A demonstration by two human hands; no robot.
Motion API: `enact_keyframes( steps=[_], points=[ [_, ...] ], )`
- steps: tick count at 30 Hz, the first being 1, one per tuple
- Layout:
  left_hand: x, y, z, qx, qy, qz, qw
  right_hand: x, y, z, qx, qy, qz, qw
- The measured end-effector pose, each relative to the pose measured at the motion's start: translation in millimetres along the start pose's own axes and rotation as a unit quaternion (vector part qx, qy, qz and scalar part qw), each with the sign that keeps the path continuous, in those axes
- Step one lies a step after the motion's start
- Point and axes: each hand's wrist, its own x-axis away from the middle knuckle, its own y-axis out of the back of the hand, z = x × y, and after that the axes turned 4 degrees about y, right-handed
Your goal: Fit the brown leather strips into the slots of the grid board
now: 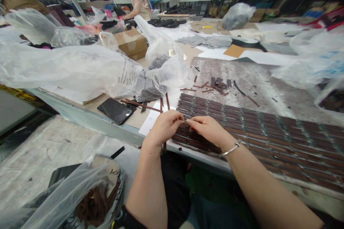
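My left hand (167, 126) and my right hand (204, 127) meet fingertip to fingertip over the left end of a wide panel of dark brown strips (252, 127). Both hands are pinched closed. Whatever lies between the fingertips is too small to make out. A bracelet circles my right wrist. Rows of greenish marks cross the panel, which runs off to the right along the table's front edge. Behind it, a small pile of short dark pieces (220, 85) rests on the grey-brown board (271, 86), with thin brown strips scattered around.
A black phone (115, 110) lies left of my hands, near loose brown strips (141, 105). Plastic bags (67, 68) and a cardboard box (131, 44) stand behind. At lower left, an open bag holds brown scraps (95, 205). A person (139, 1) works across the table.
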Motion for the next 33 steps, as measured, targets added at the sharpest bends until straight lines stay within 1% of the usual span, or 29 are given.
enact_keyframes(
  steps=[2,4,5,7,9,14,18,21,25,29,33],
  points=[
    [-0.1,-0.1,-0.4,0.017,0.019,-0.004,1.000,-0.7,-0.4,0.6,-0.028,-0.008,-0.005,1.000],
    [-0.8,-0.1,0.0,0.050,0.072,-0.021,0.996,-2.4,0.0,1.4,-0.052,-0.016,-0.026,0.998],
    [-1.4,-0.1,0.8,0.070,0.109,-0.040,0.991,-3.9,0.5,1.7,-0.050,-0.014,-0.040,0.998],
    [-3.3,-0.4,3.7,0.117,0.180,-0.087,0.973,-7.7,1.9,2.8,-0.021,0.001,-0.068,0.997],
    [-5.3,-1.5,7.2,0.168,0.218,-0.109,0.955,-12.2,2.8,4.7,0.018,0.018,-0.085,0.996],
    [-7.7,-6.5,11.2,0.277,0.245,-0.071,0.927,-22.2,-0.5,12.5,0.059,0.032,-0.073,0.995],
    [-8.1,-7.1,11.8,0.300,0.266,-0.067,0.914,-28.2,-4.8,16.2,0.084,0.034,-0.064,0.994],
    [-10.2,-7.4,15.2,0.271,0.265,-0.090,0.921,-31.6,-4.4,15.7,0.111,0.028,-0.070,0.991],
    [-16.0,-11.3,21.5,0.149,0.260,-0.145,0.943,-34.2,0.0,13.2,0.167,0.009,-0.082,0.983],
    [-21.0,-16.4,24.2,0.039,0.262,-0.136,0.955,-37.4,0.5,10.0,0.236,-0.009,-0.086,0.968],
    [-23.2,-19.9,24.6,-0.032,0.266,-0.127,0.955,-41.9,-3.8,7.2,0.323,-0.012,-0.085,0.943]
  ],
)
